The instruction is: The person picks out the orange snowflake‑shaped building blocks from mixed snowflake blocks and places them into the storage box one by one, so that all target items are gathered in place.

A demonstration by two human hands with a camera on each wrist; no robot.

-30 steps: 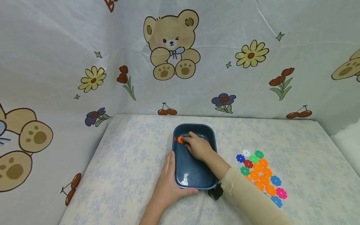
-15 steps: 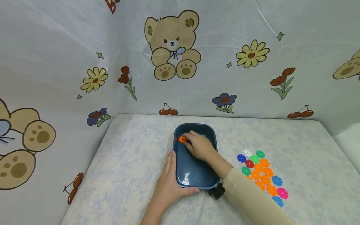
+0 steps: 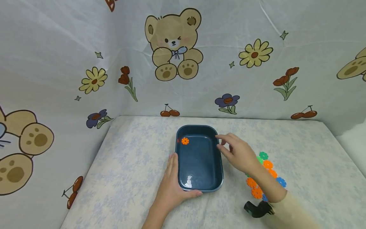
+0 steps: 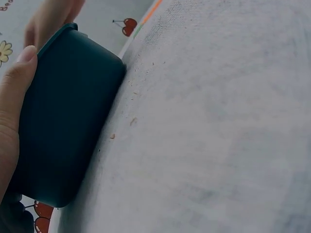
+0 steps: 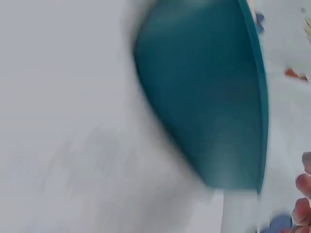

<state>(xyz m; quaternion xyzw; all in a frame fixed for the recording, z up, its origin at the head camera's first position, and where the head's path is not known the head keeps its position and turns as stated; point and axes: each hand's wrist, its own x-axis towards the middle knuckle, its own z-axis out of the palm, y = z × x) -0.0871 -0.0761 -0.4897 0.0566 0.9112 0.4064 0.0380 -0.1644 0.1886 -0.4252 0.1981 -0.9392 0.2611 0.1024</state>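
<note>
A dark blue rectangular plastic box (image 3: 200,165) stands on the table. One orange snowflake building disc (image 3: 185,141) lies inside at its far left. My left hand (image 3: 171,187) holds the near left corner, fingers along the side and thumb at the near edge; in the left wrist view that thumb (image 4: 22,73) touches the rim. Over the right rim is my right hand (image 3: 240,154), thumb and forefinger apart, with nothing between them. The blurred box wall (image 5: 209,97) fills much of the right wrist view, with fingertips (image 5: 303,187) at the right edge.
Several loose snowflake discs (image 3: 267,164), orange, green and blue, lie right of the box, partly hidden by the right forearm. A black wrist camera (image 3: 257,210) is on the right wrist. A pale cloth (image 3: 134,152) covers the table; a bear-printed curtain (image 3: 177,47) hangs behind.
My right hand has let go of the orange disc and moved right, out of the box to above its right rim. The disc stays inside. The left hand keeps its place.
</note>
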